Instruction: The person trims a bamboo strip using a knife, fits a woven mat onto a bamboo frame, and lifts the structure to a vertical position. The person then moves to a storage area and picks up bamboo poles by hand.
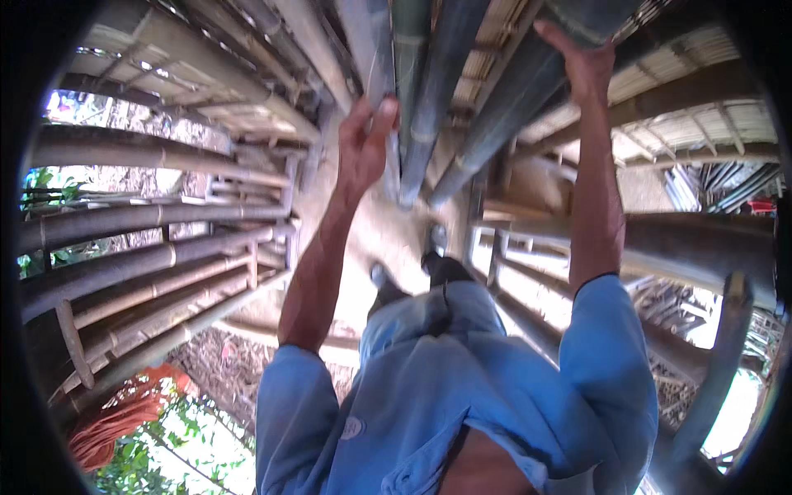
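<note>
Several long bamboo poles stand in front of me, their lower ends near the ground by my feet. My left hand (pixel 365 142) is closed, with the thumb on top, at a greyish bamboo pole (pixel 369 45). Right beside that pole are a green bamboo pole (pixel 410 49) and a dark bamboo pole (pixel 441 74). Higher and farther right, my right hand (pixel 587 73) presses round the underside of a thick dark green bamboo pole (pixel 587 18), thumb spread to the left. The far sides of both grips are hidden.
A bamboo railing (pixel 157 219) runs along my left, and thick bamboo rails (pixel 693 247) lie on my right. Woven bamboo panels (pixel 689 103) rise ahead on the right. An orange cloth (pixel 115 421) hangs at lower left. Bare ground (pixel 351 239) shows around my feet.
</note>
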A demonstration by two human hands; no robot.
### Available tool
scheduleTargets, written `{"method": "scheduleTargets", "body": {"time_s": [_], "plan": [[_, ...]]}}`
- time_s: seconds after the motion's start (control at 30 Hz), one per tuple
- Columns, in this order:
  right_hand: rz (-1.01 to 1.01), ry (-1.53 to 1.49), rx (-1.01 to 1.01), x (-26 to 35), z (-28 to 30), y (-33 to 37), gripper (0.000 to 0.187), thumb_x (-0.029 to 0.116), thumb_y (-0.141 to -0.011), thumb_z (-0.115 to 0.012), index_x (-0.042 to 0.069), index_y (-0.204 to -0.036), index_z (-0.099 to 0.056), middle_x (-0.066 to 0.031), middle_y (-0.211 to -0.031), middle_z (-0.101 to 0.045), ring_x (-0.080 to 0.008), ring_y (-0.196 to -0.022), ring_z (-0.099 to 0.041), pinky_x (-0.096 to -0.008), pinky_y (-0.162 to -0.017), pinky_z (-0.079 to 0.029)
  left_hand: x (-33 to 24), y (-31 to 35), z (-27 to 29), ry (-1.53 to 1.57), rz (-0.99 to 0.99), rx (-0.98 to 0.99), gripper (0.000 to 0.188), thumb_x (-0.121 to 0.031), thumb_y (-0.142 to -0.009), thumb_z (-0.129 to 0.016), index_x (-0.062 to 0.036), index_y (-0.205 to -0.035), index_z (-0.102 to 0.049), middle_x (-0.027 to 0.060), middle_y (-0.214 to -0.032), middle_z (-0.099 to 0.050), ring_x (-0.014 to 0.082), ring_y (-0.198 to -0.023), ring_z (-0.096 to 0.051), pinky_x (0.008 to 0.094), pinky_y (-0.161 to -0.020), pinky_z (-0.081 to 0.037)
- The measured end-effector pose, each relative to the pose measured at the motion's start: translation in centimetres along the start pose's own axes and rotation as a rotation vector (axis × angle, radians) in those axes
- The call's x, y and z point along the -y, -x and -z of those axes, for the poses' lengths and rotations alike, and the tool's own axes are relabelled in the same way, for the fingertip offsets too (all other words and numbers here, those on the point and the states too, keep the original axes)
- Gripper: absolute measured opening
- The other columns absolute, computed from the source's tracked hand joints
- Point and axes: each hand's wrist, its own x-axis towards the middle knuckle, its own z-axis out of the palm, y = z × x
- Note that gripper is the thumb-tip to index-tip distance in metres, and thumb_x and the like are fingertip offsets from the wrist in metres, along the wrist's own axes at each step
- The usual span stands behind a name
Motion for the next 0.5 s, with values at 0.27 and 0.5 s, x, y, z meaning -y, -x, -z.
{"method": "scheduleTargets", "body": {"time_s": [0.27, 0.5], "plan": [[-0.119, -0.244, 0.050, 13.9, -1.5, 12.8, 0.087, 0.021, -0.056, -0.097, -0.002, -0.128, -0.053, -0.0116, -0.116, -0.066, -0.0224, -0.106, -0.063, -0.0330, -0.093, -0.052, 1.2, 9.2, 4.2, -0.331, 0.077, 0.157, 0.019, -0.021, -0.097, -0.065, -0.0026, -0.102, -0.069, 0.0041, -0.090, -0.071, 0.0109, -0.087, -0.064, 0.0276, -0.082, -0.050], [-0.089, -0.256, 0.102, 19.0, -1.7, 18.3, 0.084, 0.023, -0.056, -0.097, -0.005, -0.123, -0.055, -0.0123, -0.113, -0.067, -0.0224, -0.100, -0.065, -0.0336, -0.089, -0.053, 3.6, 14.7, 7.9, -0.264, 0.098, 0.108, 0.010, -0.013, -0.093, -0.068, -0.0040, -0.097, -0.071, 0.0046, -0.082, -0.071, 0.0104, -0.075, -0.065, 0.0272, -0.068, -0.051]]}}
